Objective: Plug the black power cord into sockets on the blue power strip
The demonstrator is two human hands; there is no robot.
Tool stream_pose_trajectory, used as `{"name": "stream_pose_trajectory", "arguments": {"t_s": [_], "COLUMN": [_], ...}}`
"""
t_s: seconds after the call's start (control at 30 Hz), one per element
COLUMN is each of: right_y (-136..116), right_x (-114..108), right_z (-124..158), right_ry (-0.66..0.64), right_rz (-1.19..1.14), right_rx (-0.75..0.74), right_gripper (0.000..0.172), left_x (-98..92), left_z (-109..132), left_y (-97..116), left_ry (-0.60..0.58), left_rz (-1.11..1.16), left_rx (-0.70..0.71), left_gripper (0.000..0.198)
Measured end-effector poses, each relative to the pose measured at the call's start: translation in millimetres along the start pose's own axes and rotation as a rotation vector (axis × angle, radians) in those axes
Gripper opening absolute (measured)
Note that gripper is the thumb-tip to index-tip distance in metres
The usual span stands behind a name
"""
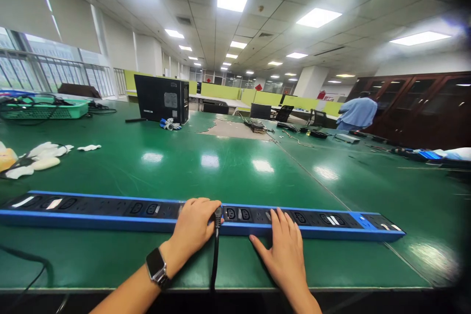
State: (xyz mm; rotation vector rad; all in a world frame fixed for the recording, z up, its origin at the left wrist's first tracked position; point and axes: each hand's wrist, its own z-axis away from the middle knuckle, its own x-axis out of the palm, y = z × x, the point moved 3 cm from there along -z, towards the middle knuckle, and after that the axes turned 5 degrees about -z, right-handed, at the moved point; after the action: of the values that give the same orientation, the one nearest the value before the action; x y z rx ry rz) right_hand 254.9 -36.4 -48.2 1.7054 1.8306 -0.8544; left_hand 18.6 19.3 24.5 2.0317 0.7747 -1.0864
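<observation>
Blue-edged and probably rigid, the power strip (239, 229) lies along the green counter (154, 176); likely weighty, it suits holding by both long sides. The left hand (194, 225) pinches the firm-looking plug (218, 218); the right hand (287, 250) rests spread.

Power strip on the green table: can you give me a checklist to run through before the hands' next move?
1. Power strip lying on the green table: ok.
2. Left hand on the black plug: ok.
3. Right hand on the strip: ok, fingers over its top.
4. Plug fully seated: cannot tell, its front end is hidden.
5. Cable connected at its far end: cannot tell, it disappears at the near table edge.
6. Sockets just right of the plug uncovered: ok.
</observation>
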Motion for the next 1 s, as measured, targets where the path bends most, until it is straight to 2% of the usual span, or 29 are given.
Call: {"name": "stream_pose_trajectory", "arguments": {"t_s": [0.07, 0.17, 0.23, 0.3, 0.37, 0.47, 0.53, 0.63, 0.73, 0.83, 0.9, 1.0], "right_y": [0, 0, 1, 1, 1, 1, 1, 2, 3, 2, 1, -1], "right_x": [-1, -1, -1, 0, -1, -1, -1, -1, -1, -1, -1, -2], "right_z": [0, 0, 1, 1, 1, 0, 0, 1, 1, 1, 1, 1], "right_ry": [0.000, 0.001, 0.000, 0.001, 0.005, 0.005, -0.003, -0.013, -0.015, -0.008, -0.004, 0.001], "right_rz": [-0.005, -0.017, -0.019, -0.020, -0.022, -0.020, -0.019, -0.021, -0.021, -0.025, -0.020, -0.006], "right_rx": [0.000, 0.002, -0.001, -0.006, -0.010, -0.015, -0.014, -0.012, -0.005, -0.008, -0.012, -0.011], "right_gripper": [0.078, 0.076, 0.075, 0.074, 0.074, 0.074, 0.074, 0.074, 0.074, 0.073, 0.073, 0.073], "left_x": [1.3, 1.2, 0.1, 0.5, 3.6, 9.6, 8.8, -6.5, -34.8, -60.3, -67.6, -63.3], "left_z": [2, 9, 15, 21, 22, 18, 13, 9, 11, 22, 33, 49], "left_y": [-1, -7, -11, -12, -9, -3, 2, 2, -15, -49, -72, -95], "left_ry": [-0.008, -0.032, 0.003, 0.048, 0.070, 0.120, 0.206, 0.386, 0.511, 0.539, 0.467, 0.267], "left_rz": [0.009, 0.050, 0.039, 0.022, 0.032, 0.101, 0.186, 0.316, 0.365, 0.360, 0.345, 0.286], "left_rx": [0.023, 0.068, 0.079, 0.067, 0.064, 0.072, 0.076, 0.043, -0.100, -0.319, -0.403, -0.362], "left_gripper": [0.034, 0.060, 0.077, 0.083, 0.078, 0.047, 0.030, 0.026, 0.032, 0.045, 0.052, 0.055]}}
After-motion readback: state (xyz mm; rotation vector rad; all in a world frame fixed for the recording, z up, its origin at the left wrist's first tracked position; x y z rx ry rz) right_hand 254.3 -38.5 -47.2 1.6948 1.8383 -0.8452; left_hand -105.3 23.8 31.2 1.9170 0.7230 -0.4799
